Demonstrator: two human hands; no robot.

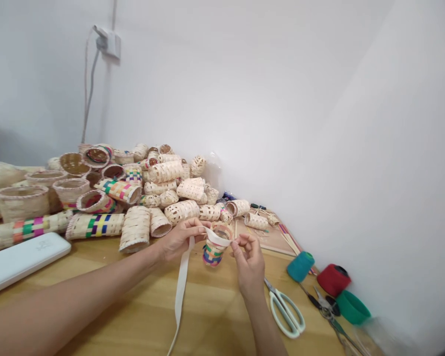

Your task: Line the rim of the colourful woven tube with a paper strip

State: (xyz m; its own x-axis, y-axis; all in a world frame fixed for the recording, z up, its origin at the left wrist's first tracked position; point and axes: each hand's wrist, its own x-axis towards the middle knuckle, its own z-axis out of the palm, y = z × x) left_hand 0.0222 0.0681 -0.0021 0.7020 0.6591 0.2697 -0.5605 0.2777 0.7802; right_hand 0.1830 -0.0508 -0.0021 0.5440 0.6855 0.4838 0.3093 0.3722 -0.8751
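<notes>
A small woven basket (212,253) with green, blue and orange bands sits between my two hands, its open mouth facing up. Along the near side of its rim runs a white fabric ribbon (218,238). My left hand (185,237) pinches the ribbon on the left, and its long tail hangs down toward the table's front. On the right, the ribbon's end is pinched between thumb and forefinger of my right hand (247,257). Whether any finger also touches the basket, I cannot tell. Beside my right wrist lie scissors (287,314) with pale green handles.
A large pile of woven baskets (165,172) covers the back left of the wooden table (141,306). A white flat device (25,262) lies at left. Thread spools in blue (300,266), red (333,280) and green (353,306) stand at right near pliers (325,309).
</notes>
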